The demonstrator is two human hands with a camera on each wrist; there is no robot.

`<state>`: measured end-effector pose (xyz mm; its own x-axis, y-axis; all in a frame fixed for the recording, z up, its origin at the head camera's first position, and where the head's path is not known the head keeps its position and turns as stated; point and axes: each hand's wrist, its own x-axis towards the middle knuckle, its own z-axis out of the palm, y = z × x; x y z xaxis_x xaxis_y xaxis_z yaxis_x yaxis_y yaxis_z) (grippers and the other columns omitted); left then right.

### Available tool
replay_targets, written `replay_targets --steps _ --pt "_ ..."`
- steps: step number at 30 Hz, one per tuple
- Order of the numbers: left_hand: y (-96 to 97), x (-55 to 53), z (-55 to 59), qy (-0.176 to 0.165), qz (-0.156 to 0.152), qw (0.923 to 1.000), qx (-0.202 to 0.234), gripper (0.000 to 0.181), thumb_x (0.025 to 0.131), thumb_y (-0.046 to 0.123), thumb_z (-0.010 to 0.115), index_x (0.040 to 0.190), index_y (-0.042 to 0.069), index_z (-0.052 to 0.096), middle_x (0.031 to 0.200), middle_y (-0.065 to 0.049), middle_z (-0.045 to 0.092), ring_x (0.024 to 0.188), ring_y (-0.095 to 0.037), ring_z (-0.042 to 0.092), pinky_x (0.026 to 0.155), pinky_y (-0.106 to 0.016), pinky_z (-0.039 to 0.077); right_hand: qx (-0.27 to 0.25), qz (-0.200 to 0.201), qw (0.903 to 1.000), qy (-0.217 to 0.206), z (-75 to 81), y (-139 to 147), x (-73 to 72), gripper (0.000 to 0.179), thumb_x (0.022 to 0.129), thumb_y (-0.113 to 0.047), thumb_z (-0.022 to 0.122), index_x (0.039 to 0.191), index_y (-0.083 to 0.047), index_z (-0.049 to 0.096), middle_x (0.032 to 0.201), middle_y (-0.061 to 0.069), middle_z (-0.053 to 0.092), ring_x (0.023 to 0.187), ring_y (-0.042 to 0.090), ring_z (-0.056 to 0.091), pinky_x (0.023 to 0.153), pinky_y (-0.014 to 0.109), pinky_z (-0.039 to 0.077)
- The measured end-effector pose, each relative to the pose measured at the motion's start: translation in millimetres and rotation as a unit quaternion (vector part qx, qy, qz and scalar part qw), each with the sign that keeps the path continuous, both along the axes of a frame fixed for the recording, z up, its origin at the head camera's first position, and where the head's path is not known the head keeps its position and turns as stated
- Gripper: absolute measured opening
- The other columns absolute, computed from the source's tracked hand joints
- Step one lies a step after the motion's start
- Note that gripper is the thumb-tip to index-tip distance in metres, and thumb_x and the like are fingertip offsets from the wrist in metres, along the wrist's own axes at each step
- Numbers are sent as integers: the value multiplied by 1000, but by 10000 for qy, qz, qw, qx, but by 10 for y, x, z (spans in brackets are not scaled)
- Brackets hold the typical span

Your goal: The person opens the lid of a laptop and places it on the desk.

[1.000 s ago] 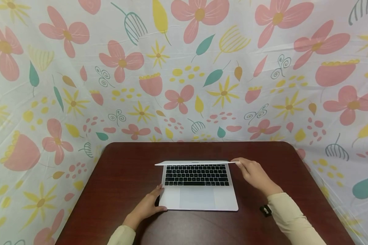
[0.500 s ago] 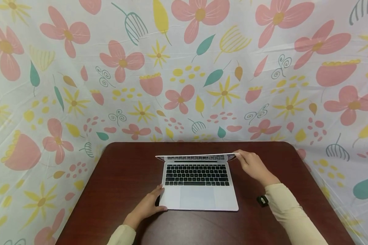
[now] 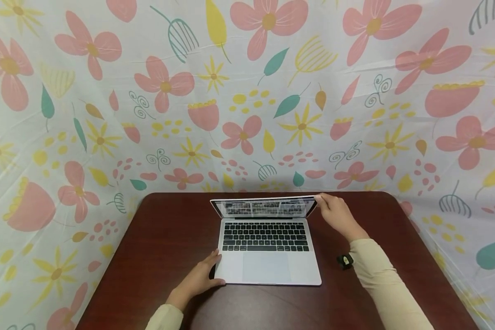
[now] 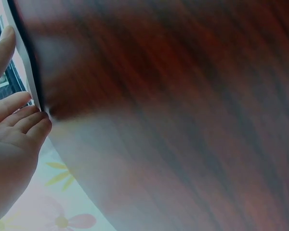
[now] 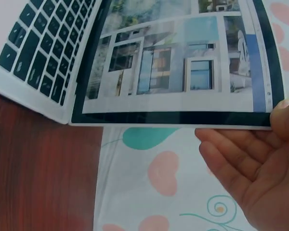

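A silver laptop (image 3: 266,268) lies on the table with its black keyboard (image 3: 266,236) facing me. Its lid is tilted partway up, and the lit screen (image 5: 154,62) shows a page of photos. My right hand (image 3: 337,214) pinches the lid's upper right corner, with the thumb on the screen side and the fingers behind. At the base's front left corner, my left hand (image 3: 195,277) rests against the side with fingers extended. Its thumb reaches the front edge. In the left wrist view, the fingertips of the left hand (image 4: 19,132) meet the base's edge.
The dark red-brown table (image 3: 156,229) has rounded far corners. Behind it and at both sides hangs a white cloth (image 3: 247,169) printed with flowers and leaves. A small black device (image 3: 345,261) sits by the right wrist.
The lid has swung up and back from nearly flat over the keyboard, uncovering the screen. My right hand has risen with its corner. The left hand and the base have stayed put.
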<state>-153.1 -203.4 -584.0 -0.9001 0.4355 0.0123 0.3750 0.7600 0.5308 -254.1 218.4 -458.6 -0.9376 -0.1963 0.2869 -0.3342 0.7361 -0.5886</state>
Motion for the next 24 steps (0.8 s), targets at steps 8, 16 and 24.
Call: replay_targets --steps 8,16,24 --pt "22 1 -7 -269 142 9995 -40 81 75 33 82 137 -6 48 148 -23 38 134 -38 40 103 -50 39 -148 -373 9992 -8 51 -70 -167 44 105 -33 37 70 -8 46 54 4 36 46 19 32 51 34 30" --pt "11 -8 7 -285 172 9994 -80 81 75 33 82 137 -6 48 148 -22 37 134 -38 40 103 -50 39 -212 -568 9981 -76 79 -114 -351 48 105 -33 36 95 5 63 55 4 36 52 20 37 61 39 34" --pt "-4 -21 -6 -243 128 9996 -55 81 75 33 82 137 -5 47 149 -21 37 134 -38 39 102 -51 39 -574 -993 9934 -22 14 -178 -561 48 104 -38 37 79 0 54 59 9 42 58 27 43 62 40 36"
